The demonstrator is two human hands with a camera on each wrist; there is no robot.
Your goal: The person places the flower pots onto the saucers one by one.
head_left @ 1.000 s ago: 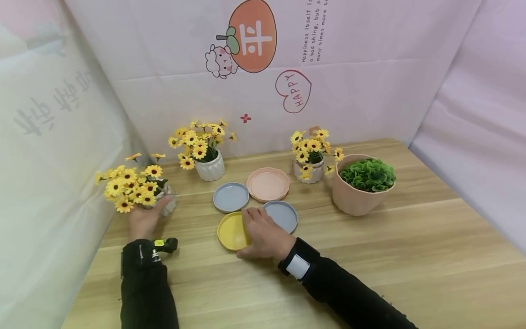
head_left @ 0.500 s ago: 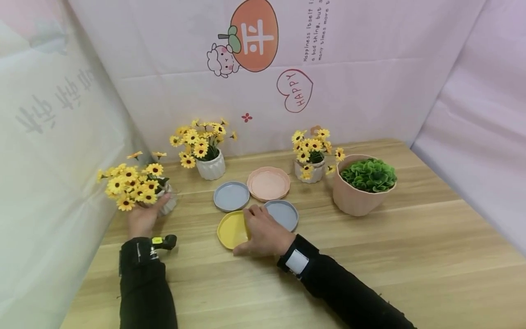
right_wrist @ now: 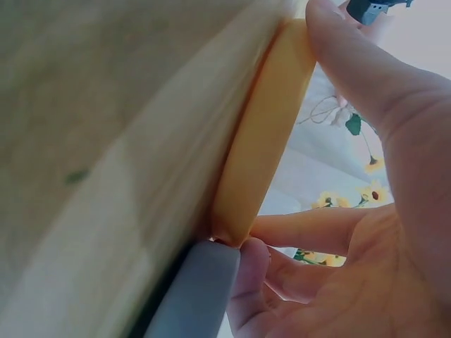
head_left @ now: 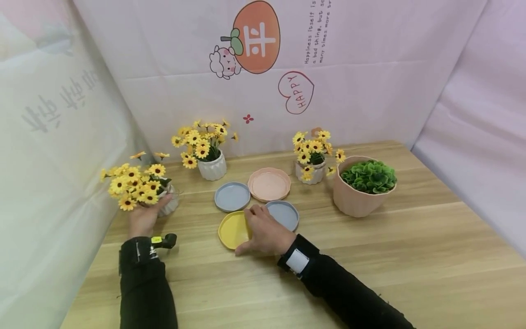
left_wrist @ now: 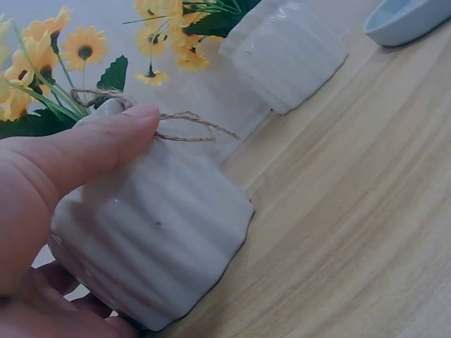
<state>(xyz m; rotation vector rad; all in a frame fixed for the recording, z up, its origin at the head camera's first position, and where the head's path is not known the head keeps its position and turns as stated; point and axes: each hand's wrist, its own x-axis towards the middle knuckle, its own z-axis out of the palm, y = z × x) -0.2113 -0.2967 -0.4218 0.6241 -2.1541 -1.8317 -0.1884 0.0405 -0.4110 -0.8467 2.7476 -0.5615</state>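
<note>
At the left of the table my left hand [head_left: 144, 220] grips a white ribbed flowerpot [left_wrist: 162, 232] holding yellow artificial daisies [head_left: 133, 185]. Its thumb lies over the pot's upper side, by a twine bow [left_wrist: 187, 127], and the other fingers go round underneath. In the head view the flowers cover part of this hand. My right hand [head_left: 267, 230] holds the yellow saucer [head_left: 232, 232] by its right side, thumb at the near edge and fingertips at the far one. That saucer lies on the tabletop, its rim right against a blue-grey saucer [right_wrist: 197, 292] in the right wrist view.
Behind the yellow saucer are another blue-grey saucer [head_left: 232, 196] and a pink scalloped saucer [head_left: 269, 184]. Two more white pots of daisies, one at back left [head_left: 212, 167] and one at back right [head_left: 310, 173], stand near the cloth backdrop. A pink planter [head_left: 355, 198] with green foliage is at right.
</note>
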